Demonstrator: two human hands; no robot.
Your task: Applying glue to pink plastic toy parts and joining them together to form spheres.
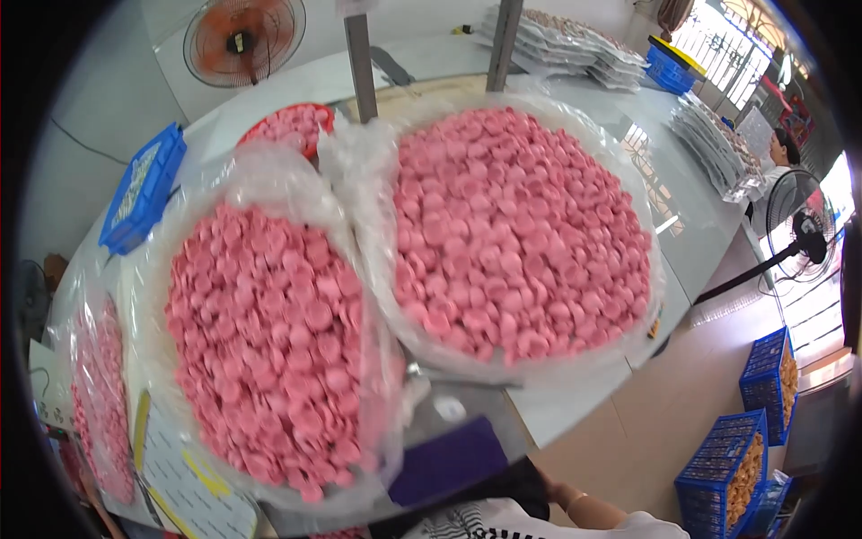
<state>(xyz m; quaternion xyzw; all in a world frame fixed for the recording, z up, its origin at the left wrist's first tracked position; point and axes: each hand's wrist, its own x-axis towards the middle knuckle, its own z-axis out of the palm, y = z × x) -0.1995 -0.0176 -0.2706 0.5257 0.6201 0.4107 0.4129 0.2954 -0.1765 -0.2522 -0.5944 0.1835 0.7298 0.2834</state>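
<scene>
My right hand (560, 493) shows only in part at the bottom, a band round its wrist. Its fingers disappear behind a dark edge beside the purple pad (451, 460), so their pose and anything in them are hidden. I cannot make out my left hand. Ahead lie two large clear plastic bags, opened wide and heaped with small pink cup-shaped pieces: the left heap (269, 346) comes nearer to me, and the right heap (521, 234) spreads wider. Between them, crumpled plastic (364, 171) stands up. A white round spot (450, 410) is by the pad.
More pink pieces fill a red basin (330, 126) and another bag (101, 395) at left. A blue crate (144, 189) and metal posts (362, 67) stand around the table. Blue baskets (718, 467) and a fan (808, 235) are at right, near a seated person (779, 157).
</scene>
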